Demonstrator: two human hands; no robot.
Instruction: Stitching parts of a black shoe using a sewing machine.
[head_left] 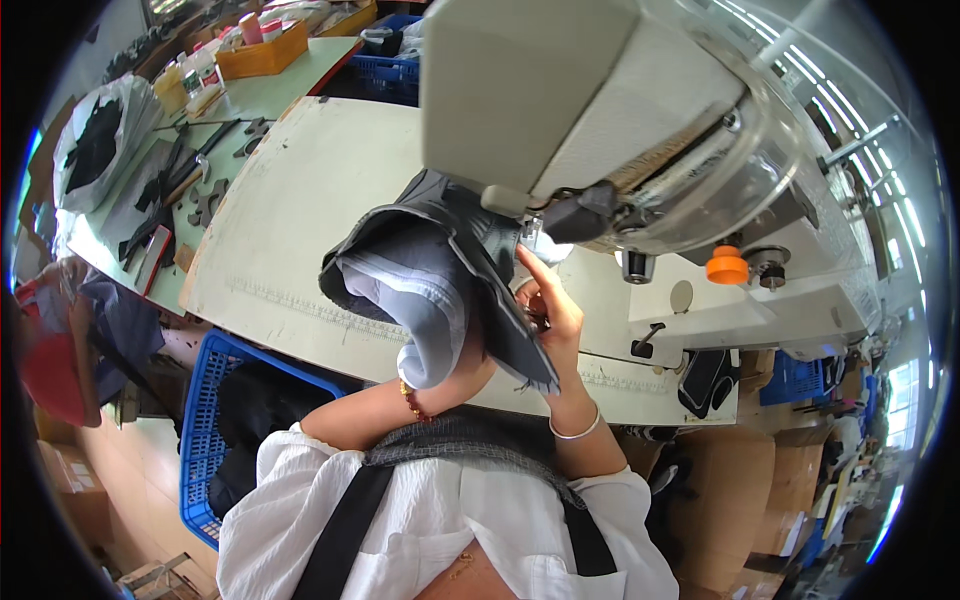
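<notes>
A dark grey fabric piece (430, 195) with a light grey lining (405, 290) stands bunched under the head of a sewing machine (540, 110). One frayed edge hangs down toward me. My right hand (556, 312) grips its right side, index finger stretched along the cloth close to the needle area and the other fingers curled. From the lower left my left hand (478, 360) reaches in behind the fabric, which hides its fingers. The machine's presser foot is partly covered by the cloth.
A pale worktable (290, 210) with a printed ruler strip surrounds the machine. Left of it, tools and black straps lie on a green bench (225, 140). A blue basket (200, 440) of dark cloth stands below. Another person (70, 340) is at far left; cardboard boxes (725, 490) stand right.
</notes>
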